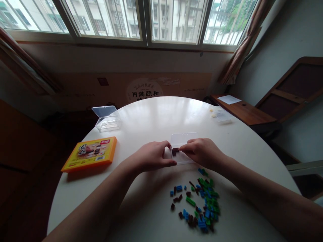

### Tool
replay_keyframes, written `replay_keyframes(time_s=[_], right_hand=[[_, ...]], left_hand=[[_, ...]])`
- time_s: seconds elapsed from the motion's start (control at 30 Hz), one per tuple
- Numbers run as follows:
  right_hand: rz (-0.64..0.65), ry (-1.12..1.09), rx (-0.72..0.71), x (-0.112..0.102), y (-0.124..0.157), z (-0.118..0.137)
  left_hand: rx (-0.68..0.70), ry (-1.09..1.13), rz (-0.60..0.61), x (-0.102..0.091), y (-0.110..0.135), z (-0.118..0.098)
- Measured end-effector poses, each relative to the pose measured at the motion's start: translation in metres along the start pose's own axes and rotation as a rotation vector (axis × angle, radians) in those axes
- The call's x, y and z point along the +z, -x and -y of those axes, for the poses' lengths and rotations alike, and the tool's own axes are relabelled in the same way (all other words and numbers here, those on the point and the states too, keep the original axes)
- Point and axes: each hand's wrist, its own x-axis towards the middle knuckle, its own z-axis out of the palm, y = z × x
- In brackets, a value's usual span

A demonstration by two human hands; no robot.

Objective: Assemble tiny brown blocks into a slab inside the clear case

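A small clear plastic box (182,138) with its lid up lies on the round white table (156,117) in front of me. My left hand (151,156) grips the box's left edge, fingers curled. My right hand (200,152) rests over the box's right side, its fingertips pinching small dark brown bricks (175,151) inside the box. Just below my right wrist lies a loose pile of small blue, green and dark brown bricks (200,203).
An orange flat box (90,153) lies at the table's left edge. A second clear box (106,118) with raised lid stands at the back left. Small pale items (220,115) sit at the back right. A wooden side surface with paper (239,107) adjoins the table.
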Motion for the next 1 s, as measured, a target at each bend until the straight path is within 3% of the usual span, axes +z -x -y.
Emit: replay_keyframes(time_s=[0.2, 0.33, 0.47, 0.57, 0.8, 1.0], right_hand=[[-0.017, -0.019, -0.01, -0.005, 0.001, 0.002], [-0.007, -0.03, -0.054, -0.026, 0.015, 0.006], [0.283, -0.177, -0.246, -0.057, 0.033, 0.016], [0.421, -0.157, -0.275, -0.07, 0.04, 0.021], [0.507, -0.101, -0.299, -0.069, 0.04, 0.023], [0.547, -0.132, -0.432, -0.064, 0.047, 0.034]], left_hand=[[0.0, 0.024, 0.019, -0.003, 0.001, -0.002], [-0.023, 0.035, 0.026, -0.005, 0.0, -0.005], [-0.048, 0.058, 0.062, -0.006, -0.001, -0.003], [-0.069, 0.088, 0.089, -0.007, -0.001, -0.001], [-0.083, 0.103, 0.066, -0.007, -0.002, 0.0], [-0.075, 0.085, 0.051, -0.007, -0.003, -0.001]])
